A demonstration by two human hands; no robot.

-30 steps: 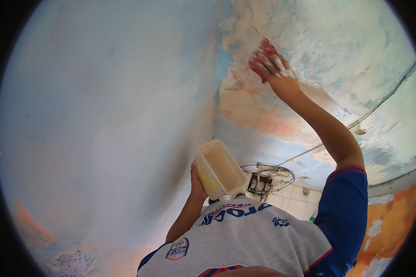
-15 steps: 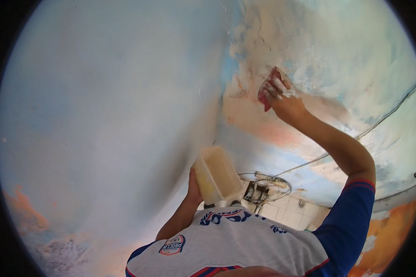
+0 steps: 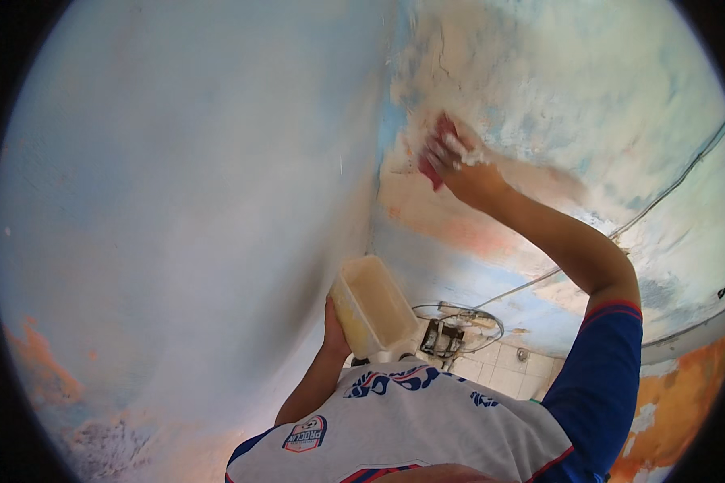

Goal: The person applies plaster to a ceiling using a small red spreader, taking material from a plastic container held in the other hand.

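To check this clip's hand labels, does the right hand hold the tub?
No, the left hand holds the tub, while the right hand grips a red item by the wall.

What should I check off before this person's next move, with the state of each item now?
1. Left hand holding the plastic tub by its side: ok.
2. Tub mouth uncovered: ok, no lid on it.
3. Tub contents enough: cannot tell; the inside looks pale and its fill is unclear.
4. Right hand gripping the red pad or cloth: ok.
5. Right hand clean: not ok, white smears show on it.
6. Pad pressed on the patchy wall: cannot tell; blur hides the contact.
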